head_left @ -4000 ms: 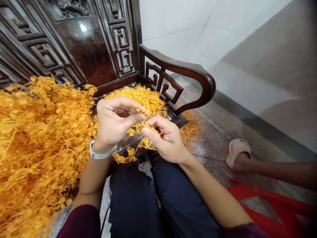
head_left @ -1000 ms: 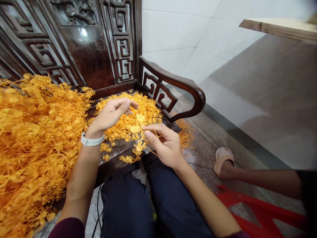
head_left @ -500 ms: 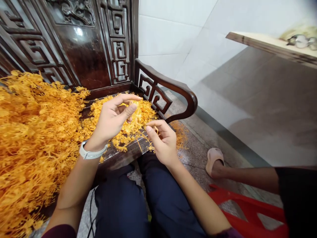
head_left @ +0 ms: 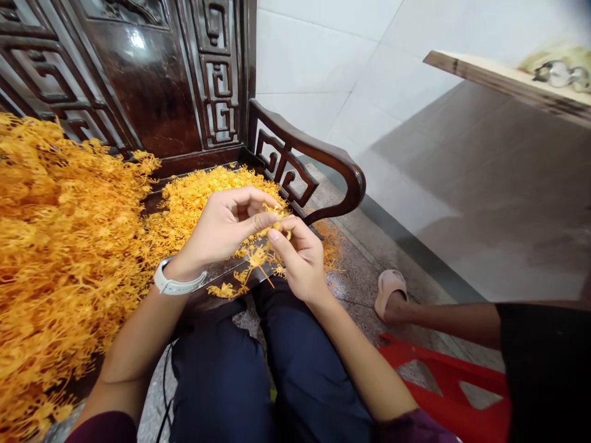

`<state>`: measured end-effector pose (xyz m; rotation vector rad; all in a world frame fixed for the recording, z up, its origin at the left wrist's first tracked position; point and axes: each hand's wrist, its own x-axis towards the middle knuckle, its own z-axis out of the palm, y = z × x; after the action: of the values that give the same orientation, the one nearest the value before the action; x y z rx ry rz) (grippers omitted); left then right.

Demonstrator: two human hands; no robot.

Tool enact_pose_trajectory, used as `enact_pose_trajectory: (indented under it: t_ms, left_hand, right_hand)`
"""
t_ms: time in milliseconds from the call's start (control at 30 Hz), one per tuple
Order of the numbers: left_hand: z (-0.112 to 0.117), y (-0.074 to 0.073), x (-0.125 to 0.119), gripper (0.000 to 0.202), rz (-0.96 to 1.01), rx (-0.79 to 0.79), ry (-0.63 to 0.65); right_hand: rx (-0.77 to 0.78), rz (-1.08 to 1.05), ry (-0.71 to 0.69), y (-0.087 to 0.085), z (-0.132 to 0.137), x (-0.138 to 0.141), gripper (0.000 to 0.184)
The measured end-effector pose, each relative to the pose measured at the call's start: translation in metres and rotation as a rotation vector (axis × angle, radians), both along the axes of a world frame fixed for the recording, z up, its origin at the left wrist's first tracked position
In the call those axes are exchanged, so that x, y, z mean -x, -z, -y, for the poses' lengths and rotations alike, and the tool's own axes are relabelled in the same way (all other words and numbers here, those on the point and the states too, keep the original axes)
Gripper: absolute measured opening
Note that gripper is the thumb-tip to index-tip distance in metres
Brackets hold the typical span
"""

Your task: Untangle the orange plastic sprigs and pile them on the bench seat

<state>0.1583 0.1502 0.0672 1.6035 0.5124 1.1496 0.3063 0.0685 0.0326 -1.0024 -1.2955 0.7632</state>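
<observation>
My left hand (head_left: 231,221), with a pale watch band on its wrist, closes thumb and fingers on a small orange plastic piece (head_left: 272,212). Against it, my right hand (head_left: 302,255) pinches an orange plastic sprig (head_left: 257,257) whose thin branches and stem hang below the fingers. Both hands meet in front of a loose pile of small orange pieces (head_left: 207,191) on the dark wooden bench seat. At the left rises a much bigger heap of orange branching sprigs (head_left: 69,246). The fingers partly hide what each hand grips.
The bench's carved armrest (head_left: 318,154) curves behind my right hand. Orange bits (head_left: 330,246) lie on the floor. A person's leg in a pink clog (head_left: 391,289) and a red plastic stool (head_left: 443,375) are at the right. A wooden board (head_left: 489,77) juts in at the upper right.
My left hand has moved right and down to meet my right hand, and its fingers have closed on an orange piece. The view has shifted slightly.
</observation>
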Motion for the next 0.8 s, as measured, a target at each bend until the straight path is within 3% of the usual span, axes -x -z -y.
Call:
enact_pose_trajectory:
  t_ms: [100,233,567,800]
  left_hand:
    - [-0.003,0.001,0.0,0.034,0.016,0.021,0.04]
    - [-0.005,0.001,-0.002,0.034,0.01,0.001,0.049]
    - [0.0,0.01,-0.008,0.013,-0.017,-0.187,-0.167]
    - [0.003,0.015,-0.014,0.002,-0.074,-0.247,-0.285]
  right_hand:
    - [0.002,-0.077,-0.057,-0.001,0.001,-0.001,0.025]
    - [0.125,-0.243,-0.113,-0.001,0.002,0.001,0.025]
    - [0.175,-0.405,-0.132,-0.003,-0.005,0.005,0.02]
    - [0.103,-0.293,0.01,-0.003,-0.003,0.004,0.017]
